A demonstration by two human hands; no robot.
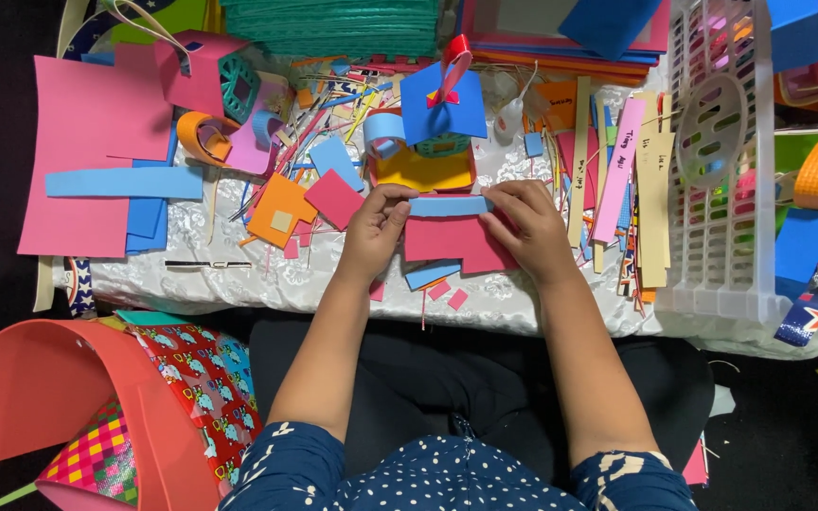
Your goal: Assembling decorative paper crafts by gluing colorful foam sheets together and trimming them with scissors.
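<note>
Hands meet at the middle of the worktop (239,284), which is covered with a pale patterned cloth. The left hand (374,230) and the right hand (525,227) each pinch one end of a short light blue foam strip (450,205), with the fingers closed on it from above. The strip lies along the top edge of a pink foam rectangle (452,241), touching it, just in front of the person.

I judge that the step in hand is placing the blue strip on the pink piece, maybe to stick it there, though I see no glue on it. The next move seems to call for keeping the strip straight along the edge and pressing it flat from both ends together, because foam bends back easily.

Counting what is near: one blue strip in the fingers, one pink rectangle under it, and three small pink scraps (449,293) at the worktop edge. One orange square (279,210) with a small pale square on it lies to the left, and beside it one loose pink square (334,197). Behind the hands stands one small foam construction with a blue top (442,109) and a red loop. One white plastic basket (721,255) stands at the right, and one large pink sheet (78,151) lies far left. The long paper strips beside the basket are too overlapped to count.
</note>
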